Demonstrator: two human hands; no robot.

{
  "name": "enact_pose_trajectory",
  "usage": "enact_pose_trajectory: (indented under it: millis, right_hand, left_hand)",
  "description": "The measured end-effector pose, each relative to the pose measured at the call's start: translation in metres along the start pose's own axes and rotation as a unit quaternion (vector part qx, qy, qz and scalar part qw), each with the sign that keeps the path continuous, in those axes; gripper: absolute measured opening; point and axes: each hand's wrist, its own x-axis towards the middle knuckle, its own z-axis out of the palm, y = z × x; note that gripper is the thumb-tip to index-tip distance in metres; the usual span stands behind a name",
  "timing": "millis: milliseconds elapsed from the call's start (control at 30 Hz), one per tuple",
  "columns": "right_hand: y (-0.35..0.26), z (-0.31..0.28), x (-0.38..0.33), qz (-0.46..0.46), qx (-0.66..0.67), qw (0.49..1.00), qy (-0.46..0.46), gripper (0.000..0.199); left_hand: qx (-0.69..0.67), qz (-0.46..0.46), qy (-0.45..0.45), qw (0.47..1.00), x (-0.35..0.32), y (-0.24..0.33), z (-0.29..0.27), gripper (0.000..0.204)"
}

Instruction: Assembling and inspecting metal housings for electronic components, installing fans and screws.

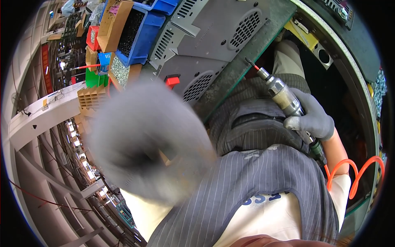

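Note:
My right hand [314,117], in a grey glove, is wrapped round a pneumatic screwdriver [284,94]. Its bit end, with a red band, points up and left toward the bench edge. A coiled orange air hose [353,177] runs from the tool's rear past my forearm. My left hand [144,140], also gloved in grey, looms close to the view and is smeared by motion, so its fingers and anything in them cannot be made out. Beyond it lie grey sheet-metal housings [205,53] with vent slots and round hole patterns. A red block-shaped part [172,81] shows at the nearer one.
The green-topped bench [251,53] carries the housings. At its left stand a blue bin [142,37] of dark small parts, a box of silver screws [119,72], a red bin [93,38] and a cardboard divider [92,97]. A metal-edged table [349,53] curves along the right.

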Motion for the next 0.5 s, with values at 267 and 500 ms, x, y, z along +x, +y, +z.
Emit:
enact_pose_trajectory:
  millis: [267,500]
  right_hand:
    - [0.003,-0.005,-0.011,0.019,-0.015,1.000,0.002,0.077]
    - [0.000,-0.004,-0.019,0.026,0.028,0.999,-0.014,0.082]
  left_hand:
    - [-0.652,-0.445,0.018,0.614,-0.047,-0.055,0.110,0.036]
    - [-0.617,-0.365,0.160,0.679,-0.050,-0.073,0.147,0.029]
